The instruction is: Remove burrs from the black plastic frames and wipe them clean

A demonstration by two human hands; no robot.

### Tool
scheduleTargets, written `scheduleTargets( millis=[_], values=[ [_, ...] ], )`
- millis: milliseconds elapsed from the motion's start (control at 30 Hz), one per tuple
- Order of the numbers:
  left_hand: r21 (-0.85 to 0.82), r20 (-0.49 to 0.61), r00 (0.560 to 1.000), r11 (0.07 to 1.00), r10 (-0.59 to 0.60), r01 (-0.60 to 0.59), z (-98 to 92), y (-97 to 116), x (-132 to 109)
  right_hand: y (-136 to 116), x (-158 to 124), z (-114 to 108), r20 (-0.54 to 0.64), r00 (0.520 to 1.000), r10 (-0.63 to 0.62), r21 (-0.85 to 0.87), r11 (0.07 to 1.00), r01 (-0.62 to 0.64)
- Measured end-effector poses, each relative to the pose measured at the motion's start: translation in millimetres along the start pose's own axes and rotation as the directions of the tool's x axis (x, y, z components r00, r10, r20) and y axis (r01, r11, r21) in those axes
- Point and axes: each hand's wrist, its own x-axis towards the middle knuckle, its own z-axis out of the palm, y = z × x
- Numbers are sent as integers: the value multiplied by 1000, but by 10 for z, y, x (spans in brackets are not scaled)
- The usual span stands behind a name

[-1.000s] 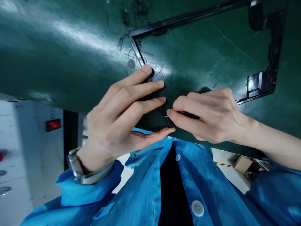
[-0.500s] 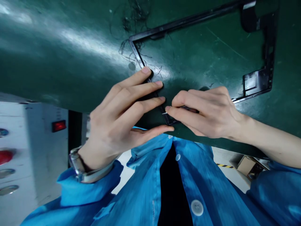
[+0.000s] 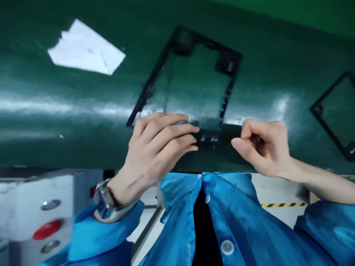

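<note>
A thin black plastic frame (image 3: pixel 227 96), roughly rectangular with wide corner pads at its far end, lies on the green work surface, slightly blurred. Over its near side rests my left hand (image 3: pixel 163 146), fingers stretched out close together and thumb mostly hidden. Part of the frame's near edge disappears under these fingers. My right hand (image 3: pixel 266 147) is apart from the frame, to its right, with the fingers curled in and the thumb pointing left. Something dark shows inside the curled fingers, too unclear to name.
A white torn-edged sheet of paper (image 3: pixel 85 51) lies at the far left of the green table (image 3: pixel 277 62). Another black frame (image 3: pixel 328 127) is at the right edge. Below left stands a grey panel (image 3: pixel 30 195) with a red button (image 3: pixel 47 229).
The frame has turned counterclockwise, its padded end now pointing away from me. My right hand has drawn off it to the right; the thin pointed tip at its fingers no longer shows.
</note>
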Motion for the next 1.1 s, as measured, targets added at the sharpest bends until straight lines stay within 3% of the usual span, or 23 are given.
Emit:
scheduleTargets(
  millis=[100, 167, 367, 600, 833, 1100],
  values=[
    [11, -78, 996, 999, 34, -33, 142, 13, 241, 36, -14, -26, 116, 951, 288, 110, 947, -301],
    [31, -113, 992, 998, 49, -46, 226, 55, 354, 92, 28, -8, 156, 931, 330, 220, 907, -359],
    [-37, -94, 995, 999, -23, 20, 283, 232, 564, 296, 123, 55, -9, 994, 107, 376, 922, -96],
    [-104, -127, 990, 993, -65, 51, 325, 311, 676, 368, 53, 84, -167, 985, -40, 454, 884, 113],
    [-149, -21, 997, 987, -70, 66, 256, 321, 704, 331, 49, 116, -188, 982, -33, 444, 889, 114],
    [-75, 123, 982, 985, -146, 156, 241, 389, 819, 344, 38, 137, -241, 970, -42, 348, 929, 127]
  ],
)
